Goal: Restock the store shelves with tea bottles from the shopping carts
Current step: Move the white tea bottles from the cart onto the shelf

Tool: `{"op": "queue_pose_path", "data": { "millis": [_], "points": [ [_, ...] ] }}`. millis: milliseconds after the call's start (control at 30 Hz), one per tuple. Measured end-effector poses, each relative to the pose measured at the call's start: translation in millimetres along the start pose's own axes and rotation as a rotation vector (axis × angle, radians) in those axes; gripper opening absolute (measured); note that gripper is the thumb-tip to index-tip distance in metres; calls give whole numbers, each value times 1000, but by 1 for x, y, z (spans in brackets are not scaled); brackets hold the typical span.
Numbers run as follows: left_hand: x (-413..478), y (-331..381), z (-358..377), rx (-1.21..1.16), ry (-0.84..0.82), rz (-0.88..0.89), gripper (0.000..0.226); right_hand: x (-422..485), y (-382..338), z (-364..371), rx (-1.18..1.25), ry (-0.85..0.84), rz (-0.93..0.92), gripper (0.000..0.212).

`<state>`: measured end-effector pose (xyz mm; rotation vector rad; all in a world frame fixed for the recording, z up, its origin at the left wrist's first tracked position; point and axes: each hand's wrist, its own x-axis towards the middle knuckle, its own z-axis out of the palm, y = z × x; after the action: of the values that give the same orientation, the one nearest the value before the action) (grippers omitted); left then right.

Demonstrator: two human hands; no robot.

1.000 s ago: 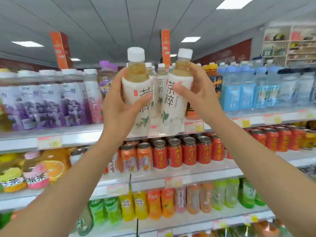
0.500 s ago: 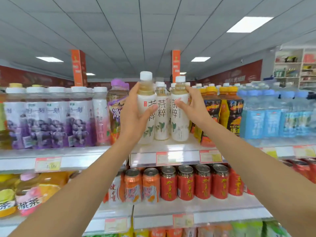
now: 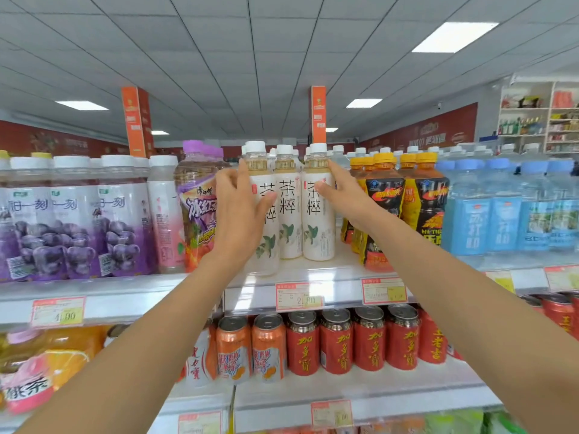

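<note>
1. Three white-capped tea bottles stood upright in a row at the centre of the frame, on the front of the top shelf (image 3: 250,296): the left tea bottle (image 3: 268,242), the middle tea bottle (image 3: 286,211) and the right tea bottle (image 3: 318,220), each touching its neighbour.
2. The left hand (image 3: 239,211) lay against the left tea bottle with its fingers (image 3: 242,175) spread and fairly straight, the thumb across the label.
3. The right hand (image 3: 344,195) touched the right tea bottle from its right side, fingers extended and apart, one at the neck and the thumb on the label.
4. A purple-capped bottle (image 3: 195,202) stood just left of the left hand, and orange-capped bottles (image 3: 419,202) just right of the right hand.
5. Grape drink bottles (image 3: 72,220) filled the left of the frame and blue bottles (image 3: 501,214) the right.
6. Red cans (image 3: 335,343) lined the shelf below.
</note>
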<state>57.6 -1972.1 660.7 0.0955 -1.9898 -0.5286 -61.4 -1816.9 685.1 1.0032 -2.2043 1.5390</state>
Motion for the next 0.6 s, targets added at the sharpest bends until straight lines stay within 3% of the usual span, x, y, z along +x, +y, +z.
{"op": "queue_pose_path", "data": {
  "millis": [167, 267, 400, 500, 600],
  "points": [
    [-14, 0, -5, 150, -16, 41, 72, -22, -11, 1, -112, 96, -55, 68],
    [-32, 0, -1, 246, 72, 172, 69, -54, -17, 2, -143, 153, -139, 67],
    [-87, 27, 24, 37, 148, 399, 46, -125, -1, -17, -134, 223, -295, 51],
    [-149, 50, 58, -155, -3, 517, 32, -198, 38, -44, -141, 282, -198, 39],
    [-225, 68, 111, -294, -295, 524, 30, -286, 103, -78, -158, 320, 69, 28]
  ]
}}
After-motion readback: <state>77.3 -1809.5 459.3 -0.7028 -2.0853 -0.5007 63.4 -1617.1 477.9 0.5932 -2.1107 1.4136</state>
